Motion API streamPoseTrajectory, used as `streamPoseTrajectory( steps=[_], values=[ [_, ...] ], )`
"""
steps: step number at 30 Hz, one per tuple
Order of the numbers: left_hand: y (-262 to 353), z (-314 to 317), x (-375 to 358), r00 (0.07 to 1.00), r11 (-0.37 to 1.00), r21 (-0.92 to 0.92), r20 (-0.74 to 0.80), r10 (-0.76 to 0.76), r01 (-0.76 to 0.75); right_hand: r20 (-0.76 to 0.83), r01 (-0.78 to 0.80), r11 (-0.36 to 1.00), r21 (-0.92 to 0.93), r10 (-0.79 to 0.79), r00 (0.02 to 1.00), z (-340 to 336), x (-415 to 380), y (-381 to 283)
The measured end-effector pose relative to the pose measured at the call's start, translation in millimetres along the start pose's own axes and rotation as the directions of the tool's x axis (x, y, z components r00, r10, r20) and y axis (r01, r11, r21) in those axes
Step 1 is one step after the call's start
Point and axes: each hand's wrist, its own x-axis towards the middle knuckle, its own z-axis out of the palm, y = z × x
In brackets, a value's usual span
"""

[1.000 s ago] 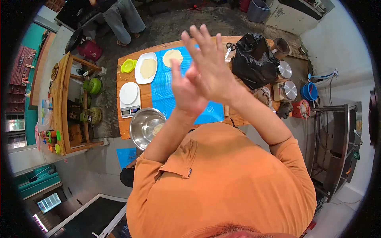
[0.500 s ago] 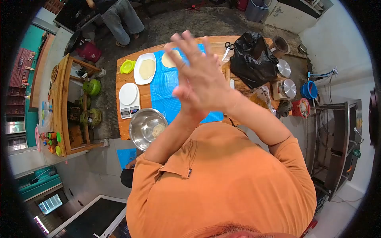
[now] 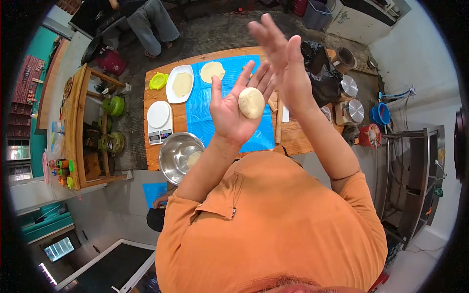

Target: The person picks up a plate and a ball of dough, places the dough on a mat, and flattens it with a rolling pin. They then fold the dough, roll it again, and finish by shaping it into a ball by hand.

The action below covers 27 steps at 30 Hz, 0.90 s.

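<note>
A flattened ball of dough [image 3: 251,103] rests on the upturned palm of my left hand [image 3: 232,115], whose fingers are spread beneath and beside it. My right hand [image 3: 291,73] is raised to the right, apart from the dough, with fingers stretched out, slightly blurred and holding nothing. Below lies a blue silicone mat [image 3: 202,115] with a flat round of dough [image 3: 212,72] near its far edge. Another flat piece [image 3: 182,85] lies on a white dish [image 3: 172,93]. More dough [image 3: 194,159] sits in a steel bowl [image 3: 168,158], partly behind my left forearm.
A kitchen scale [image 3: 159,117] and a green container [image 3: 158,81] stand at the table's left. A rolling pin [image 3: 279,124] lies right of the mat. Black plastic bag [image 3: 325,80] and lidded containers [image 3: 355,110] are further right. Another person's legs [image 3: 151,27] show beyond the table.
My hands were pressed together, hiding the dough. The right hand has lifted away up and right, and the dough now shows on my left palm.
</note>
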Motion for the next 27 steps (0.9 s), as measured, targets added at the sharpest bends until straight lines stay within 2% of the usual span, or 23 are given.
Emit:
streamPoseTrajectory(
  steps=[1, 2, 3, 4, 6, 8, 10, 11, 13, 14, 15, 16, 17, 18, 19, 20, 21, 22, 23, 24, 26, 27],
  values=[
    [-1.2, 0.3, 0.1, 1.0, 0.999, -0.039, -0.005, 0.005, -0.005, 0.004, 0.005, 1.0, -0.002, -0.005, 1.0, -6.7, 0.6, 3.7],
    [-1.0, 0.0, 0.4, 1.0, 0.999, -0.038, 0.001, 0.008, -0.008, 0.021, 0.158, 0.949, -0.273, -0.158, 0.987, -11.0, 1.3, 8.7],
    [-0.9, -1.1, -0.2, 1.0, 0.998, -0.065, 0.008, -0.008, 0.008, 0.076, 0.291, 0.805, -0.517, -0.295, 0.952, -13.3, 1.2, 12.8],
    [-1.0, -2.4, -1.8, 1.0, 0.995, -0.093, 0.012, -0.025, 0.026, 0.078, 0.292, 0.806, -0.516, -0.295, 0.952, -13.2, -4.2, 15.9],
    [0.1, -5.2, -6.7, 0.999, 0.998, -0.05, -0.008, -0.041, 0.04, 0.208, 0.312, 0.558, -0.769, -0.244, 0.947, -0.8, -16.2, 12.5],
    [-0.8, -2.5, -10.5, 0.998, 0.998, -0.005, -0.03, -0.062, 0.062, 0.215, 0.31, 0.543, -0.78, -0.232, 0.949, 5.7, -20.1, 23.8],
    [-2.7, 7.4, -11.5, 1.0, 0.998, 0.064, 0.016, 0.002, -0.003, 0.253, 0.308, 0.502, -0.808, -0.177, 0.951, 13.3, -26.4, 31.4],
    [0.0, 5.1, -12.3, 1.0, 0.998, 0.065, 0.016, 0.001, -0.002, 0.255, 0.304, 0.565, -0.767, -0.167, 0.952, 16.9, -29.3, 32.2],
    [8.0, -1.9, -13.0, 0.981, 0.987, -0.141, 0.185, -0.049, 0.076, 0.273, 0.357, 0.526, -0.772, -0.233, 0.933, 14.2, -24.1, 29.8],
    [6.7, 4.8, -13.9, 0.981, 0.987, -0.142, 0.185, -0.05, 0.077, 0.291, 0.404, 0.486, -0.775, -0.294, 0.911, 12.6, -23.3, 27.5],
    [5.1, 17.3, -14.9, 1.0, 0.999, -0.041, 0.002, -0.027, 0.028, 0.292, 0.405, 0.486, -0.775, -0.293, 0.91, 10.9, -24.0, 24.2],
    [5.0, 24.3, -15.6, 0.984, 0.998, 0.069, -0.176, 0.018, -0.006, 0.264, 0.389, 0.572, -0.722, -0.292, 0.919, 8.8, -24.5, 20.5],
    [8.2, 13.2, -14.5, 0.984, 0.997, 0.07, -0.175, 0.023, -0.011, 0.236, 0.371, 0.653, -0.66, -0.289, 0.928, 7.3, -25.4, 18.0],
    [13.2, -3.7, -11.4, 0.997, 0.998, -0.003, 0.037, -0.066, 0.066, 0.238, 0.374, 0.654, -0.658, -0.29, 0.927, 5.3, -28.5, 18.1],
    [16.0, -19.1, -8.6, 0.957, 0.986, -0.057, 0.254, -0.138, 0.158, 0.305, 0.344, 0.692, -0.635, -0.185, 0.934, 2.7, -32.8, 19.8],
    [15.2, -15.1, -6.4, 0.957, 0.986, -0.057, 0.256, -0.137, 0.157, 0.37, 0.307, 0.726, -0.616, -0.078, 0.926, 1.3, -36.1, 22.2],
    [12.7, -8.7, -4.0, 0.983, 0.992, 0.045, 0.134, -0.126, 0.121, 0.372, 0.309, 0.725, -0.616, -0.079, 0.925, 3.7, -37.3, 26.2],
    [10.4, -4.7, -2.5, 0.995, 0.984, 0.15, 0.012, -0.099, 0.096, 0.327, 0.342, 0.734, -0.586, -0.172, 0.929, 9.4, -37.0, 31.4],
    [7.8, -3.7, -1.6, 0.995, 0.984, 0.151, 0.015, -0.096, 0.092, 0.277, 0.379, 0.738, -0.558, -0.264, 0.924, 14.2, -35.3, 33.9],
    [4.3, -3.2, -1.7, 0.999, 0.985, 0.163, 0.0, -0.054, 0.053, 0.28, 0.382, 0.736, -0.559, -0.266, 0.922, 17.6, -35.6, 32.2],
    [-1.0, -8.3, -3.8, 1.0, 0.984, 0.174, -0.011, -0.018, 0.02, 0.372, 0.395, 0.343, -0.852, -0.132, 0.919, 22.4, -39.2, 27.5],
    [-3.8, -16.0, -5.3, 0.986, 0.998, 0.004, 0.159, -0.057, 0.057, 0.369, 0.393, 0.338, -0.855, -0.134, 0.92, 24.4, -39.2, 31.3]
  ],
)
